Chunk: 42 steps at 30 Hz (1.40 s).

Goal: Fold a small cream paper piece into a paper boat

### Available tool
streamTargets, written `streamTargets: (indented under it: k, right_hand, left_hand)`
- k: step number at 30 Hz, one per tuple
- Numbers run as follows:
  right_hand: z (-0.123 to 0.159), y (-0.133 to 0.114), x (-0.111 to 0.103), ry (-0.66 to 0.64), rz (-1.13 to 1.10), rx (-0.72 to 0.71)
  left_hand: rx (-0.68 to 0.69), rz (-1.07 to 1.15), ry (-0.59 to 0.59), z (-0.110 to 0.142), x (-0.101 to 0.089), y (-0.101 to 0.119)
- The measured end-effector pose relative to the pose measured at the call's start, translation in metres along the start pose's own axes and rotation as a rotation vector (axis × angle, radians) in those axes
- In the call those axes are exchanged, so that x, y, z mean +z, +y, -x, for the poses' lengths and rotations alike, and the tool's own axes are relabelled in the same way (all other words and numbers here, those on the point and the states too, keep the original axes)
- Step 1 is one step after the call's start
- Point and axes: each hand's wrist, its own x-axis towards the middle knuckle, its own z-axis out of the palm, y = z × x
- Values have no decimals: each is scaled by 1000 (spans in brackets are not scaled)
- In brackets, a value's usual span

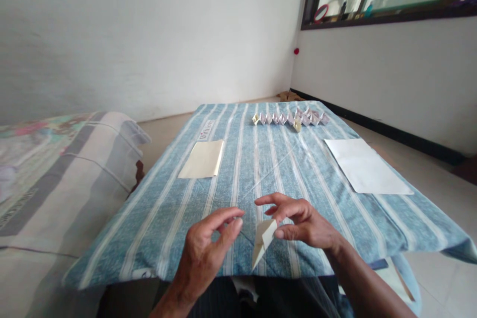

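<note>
A small cream piece of folded paper [264, 241] stands tilted near the table's front edge, its pointed end downward. My right hand [303, 221] grips it at its upper right edge between thumb and fingers, while the index finger stretches out to the left above it. To the left of the paper, apart from it, my left hand [210, 238] is curved with thumb and index fingertips close to each other. Nothing shows between them.
A blue striped cloth [246, 159] covers the table. Cream paper sheets [202, 159] lie at left, a white sheet [367, 165] at right. Several folded paper shapes [283, 118] stand in a row at the back. A bed [74, 169] is on the left.
</note>
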Motion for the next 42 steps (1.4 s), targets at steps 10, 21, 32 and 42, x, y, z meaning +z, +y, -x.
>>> streamTargets:
  k: [10,21,32,42]
  right_hand:
    - [-14,-4,-9,-155,-194,55]
    - [-19,23,5,-58,-526,185]
    - [-10,29,21,385,-438,134]
    - [-10,12,43,477,-256,290]
  left_hand:
    - [-149,352,-676,-29,12,14]
    - [-338,521,-688,-24,19,-1]
    - [-326,343,-250,-13,28,4]
    - [-317,324,-89,-12,35,6]
